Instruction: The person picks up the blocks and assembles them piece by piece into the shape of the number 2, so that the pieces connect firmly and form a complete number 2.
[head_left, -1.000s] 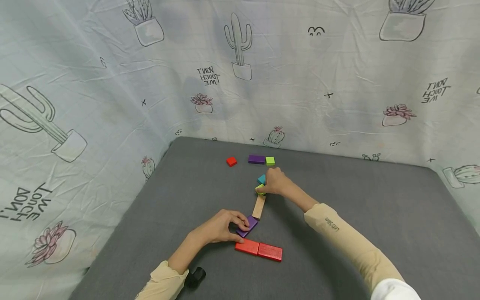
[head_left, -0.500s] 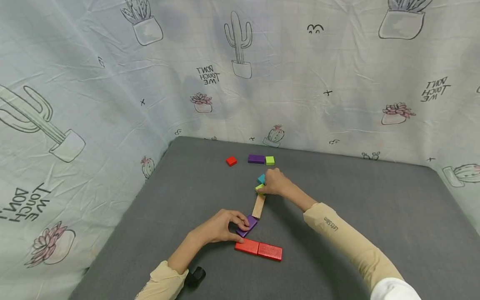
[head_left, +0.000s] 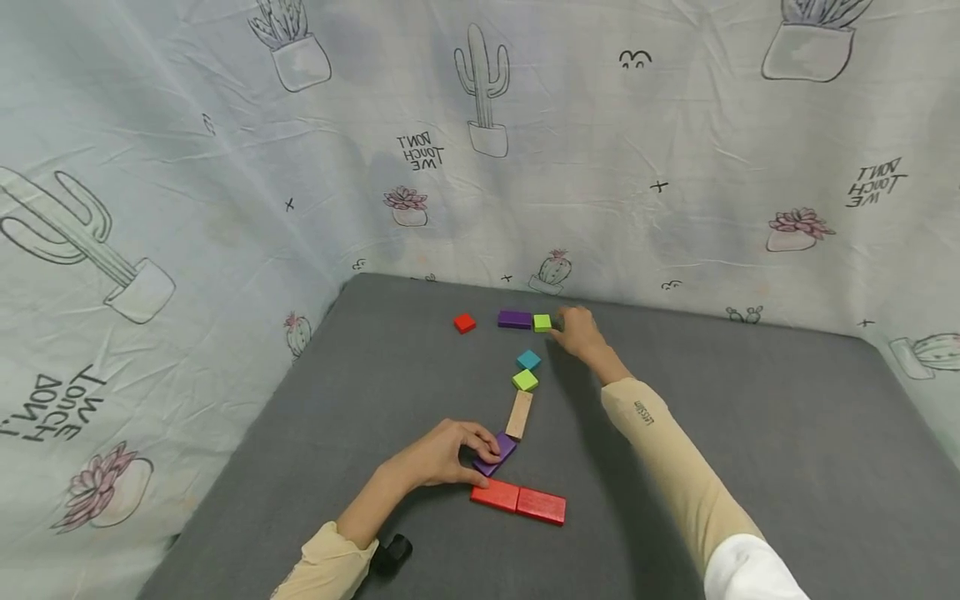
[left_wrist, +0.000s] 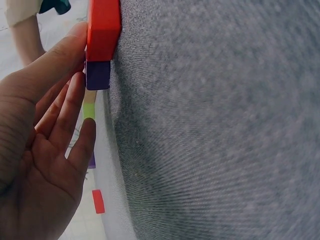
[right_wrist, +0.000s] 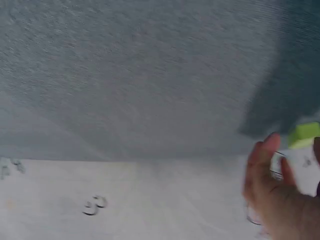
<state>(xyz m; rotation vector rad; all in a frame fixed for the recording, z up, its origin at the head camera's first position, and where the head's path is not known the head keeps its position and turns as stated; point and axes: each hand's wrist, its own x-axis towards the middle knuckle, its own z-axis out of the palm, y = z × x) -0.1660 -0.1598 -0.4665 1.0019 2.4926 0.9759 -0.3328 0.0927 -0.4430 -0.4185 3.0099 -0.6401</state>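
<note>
My left hand lies on the grey table, finger and thumb pinching a slanted purple block at the near end of a row. That row runs away from me: a wooden block, a green cube and a teal cube. Two red blocks lie end to end just in front of the purple one. My right hand reaches to the far edge, its relaxed fingers right beside a second green cube, which is blurred at the fingertips in the right wrist view.
A long purple block touches the far green cube's left side, and a small red cube lies further left. A cactus-print cloth walls the table at the back and left. A black wrist strap sits by my left sleeve.
My right hand let go of the green cube in the row and moved away from me to the far green cube. The left hand has stayed on the purple block.
</note>
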